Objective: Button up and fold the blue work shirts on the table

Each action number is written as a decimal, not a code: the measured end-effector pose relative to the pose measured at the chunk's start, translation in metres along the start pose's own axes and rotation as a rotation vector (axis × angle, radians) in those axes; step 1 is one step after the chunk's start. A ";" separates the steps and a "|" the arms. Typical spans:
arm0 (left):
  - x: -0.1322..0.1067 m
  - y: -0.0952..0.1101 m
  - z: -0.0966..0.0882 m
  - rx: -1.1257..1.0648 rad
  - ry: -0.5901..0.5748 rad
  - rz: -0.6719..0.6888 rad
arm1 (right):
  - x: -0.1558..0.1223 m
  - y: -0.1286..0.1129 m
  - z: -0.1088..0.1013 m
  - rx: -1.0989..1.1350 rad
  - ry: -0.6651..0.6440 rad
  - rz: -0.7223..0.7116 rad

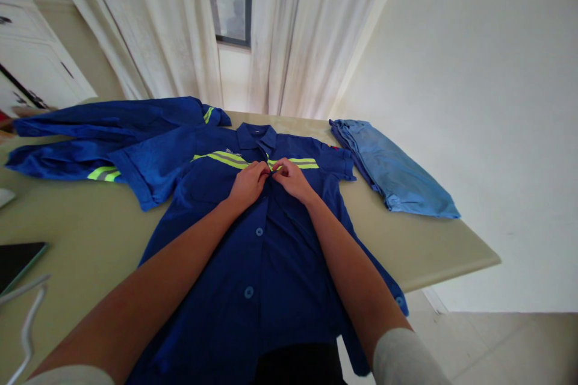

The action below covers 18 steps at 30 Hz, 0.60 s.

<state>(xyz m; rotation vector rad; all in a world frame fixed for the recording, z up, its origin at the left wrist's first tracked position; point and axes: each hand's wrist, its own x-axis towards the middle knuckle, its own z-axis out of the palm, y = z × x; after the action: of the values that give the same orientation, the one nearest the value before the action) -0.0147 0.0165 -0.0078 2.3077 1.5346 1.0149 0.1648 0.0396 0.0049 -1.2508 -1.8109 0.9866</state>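
A dark blue short-sleeved work shirt (pixel 289 240) lies front side up, its collar pointing away from me. A yellow-and-grey reflective band crosses its chest. At the front opening, level with the band, my left hand (pixel 251 182) and my right hand (pixel 289 178) meet, fingertips pinching the edges of the placket. Whatever button lies between the fingers is hidden. Lower down the placket, a button (pixel 259 231) and another button (pixel 248 292) show on the surface. The near hem hangs toward me.
Blue trousers (pixel 103 126) with reflective bands lie at the left, touching the shirt's sleeve. Folded lighter blue trousers (pixel 397 168) rest at the table's right edge. A dark tablet-like object (pixel 20 261) and a white cable (pixel 27 328) are at near left. Curtains (pixel 158 24) hang behind the table (pixel 433 246).
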 end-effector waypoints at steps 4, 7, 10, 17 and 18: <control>0.000 0.003 -0.003 -0.012 -0.013 0.020 | 0.003 0.006 -0.001 0.045 0.121 0.158; 0.001 0.001 -0.001 -0.042 0.007 0.001 | 0.004 0.008 -0.005 -0.041 0.162 0.133; 0.003 -0.005 0.002 -0.123 0.022 -0.054 | 0.002 0.005 -0.006 -0.159 0.098 -0.052; 0.009 -0.017 0.005 -0.411 0.020 -0.189 | -0.003 0.002 0.002 -0.426 0.086 -0.146; 0.010 -0.018 0.005 -0.431 0.012 -0.196 | -0.003 0.004 0.003 -0.419 0.098 -0.139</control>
<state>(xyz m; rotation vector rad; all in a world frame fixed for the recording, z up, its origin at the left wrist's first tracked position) -0.0225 0.0339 -0.0164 1.8263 1.3511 1.1711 0.1647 0.0373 -0.0002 -1.3658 -2.0600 0.4729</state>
